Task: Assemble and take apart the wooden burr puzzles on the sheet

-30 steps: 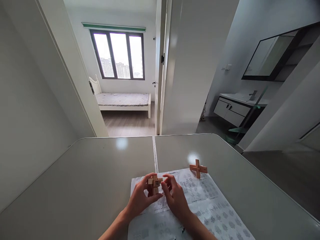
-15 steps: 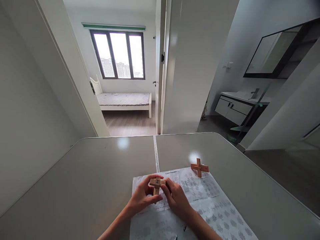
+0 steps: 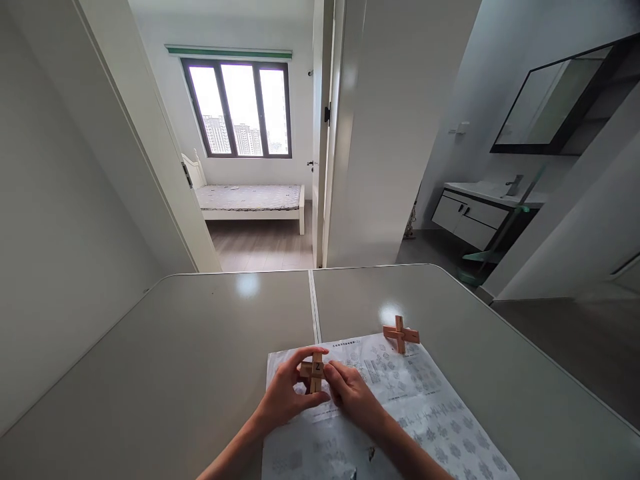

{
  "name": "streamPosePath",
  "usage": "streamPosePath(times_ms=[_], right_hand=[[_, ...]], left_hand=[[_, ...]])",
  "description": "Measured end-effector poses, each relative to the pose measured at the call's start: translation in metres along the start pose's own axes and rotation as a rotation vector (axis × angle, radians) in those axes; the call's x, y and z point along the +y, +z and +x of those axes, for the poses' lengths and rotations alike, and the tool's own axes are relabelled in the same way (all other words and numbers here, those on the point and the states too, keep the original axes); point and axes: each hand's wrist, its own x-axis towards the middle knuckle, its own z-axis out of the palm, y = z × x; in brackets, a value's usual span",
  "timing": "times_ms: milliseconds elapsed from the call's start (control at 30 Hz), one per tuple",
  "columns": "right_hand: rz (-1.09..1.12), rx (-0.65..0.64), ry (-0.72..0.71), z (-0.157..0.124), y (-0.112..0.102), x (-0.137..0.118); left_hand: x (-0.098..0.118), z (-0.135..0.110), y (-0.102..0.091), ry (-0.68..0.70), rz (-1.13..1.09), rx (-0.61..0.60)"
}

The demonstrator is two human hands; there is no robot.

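Note:
Between my hands is a small wooden puzzle (image 3: 317, 367) of crossed blocks, with a dark letter like a Z on the block facing me. My left hand (image 3: 289, 389) grips it from the left, fingers over the top end and thumb under the bottom end. On the other side, my right hand (image 3: 352, 392) pinches the right end of the crossing block, which its fingers partly hide. Both hands are above a printed instruction sheet (image 3: 400, 407) showing rows of grey diagrams. A second wooden cross (image 3: 401, 335) of interlocked blocks stands at the sheet's far right corner.
The sheet lies on a grey table (image 3: 200, 360) with a pale seam running down its middle. Beyond the far edge are a doorway, a bed (image 3: 250, 198) under a window, and a washbasin cabinet (image 3: 470, 217) to the right.
The wooden puzzle has turned slightly so its lettered block sits more upright. My right fingers have closed further over its right end. The second cross has stayed in place.

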Motion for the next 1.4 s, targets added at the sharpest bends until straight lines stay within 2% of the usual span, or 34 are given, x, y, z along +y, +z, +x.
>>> streamPosePath(times_ms=[200, 367, 500, 633, 733, 800, 1100, 1400], right_hand=[[0.185, -0.055, 0.102, 0.002, 0.001, -0.002], [0.285, -0.086, 0.165, 0.0, 0.002, -0.007], [0.457, -0.081, 0.188, 0.001, 0.004, -0.007], [0.609, 0.046, 0.192, 0.006, -0.001, -0.006], [0.79, 0.25, 0.245, 0.011, -0.012, -0.006], [0.898, 0.332, 0.268, 0.014, -0.02, -0.005], [1.066, 0.446, 0.213, 0.022, -0.04, 0.013], [1.18, 0.476, 0.195, 0.025, -0.054, 0.023]], left_hand=[[0.007, -0.004, 0.003, 0.112, 0.187, 0.057], [0.004, -0.007, 0.005, 0.197, 0.316, 0.11], [-0.006, -0.006, 0.007, 0.152, 0.35, 0.123], [-0.016, -0.002, 0.005, 0.01, 0.315, 0.12], [-0.02, 0.0, 0.004, -0.018, 0.345, 0.177], [-0.022, 0.001, 0.004, -0.01, 0.362, 0.203], [-0.028, 0.005, 0.005, 0.05, 0.424, 0.185], [-0.027, 0.006, 0.005, 0.061, 0.443, 0.171]])
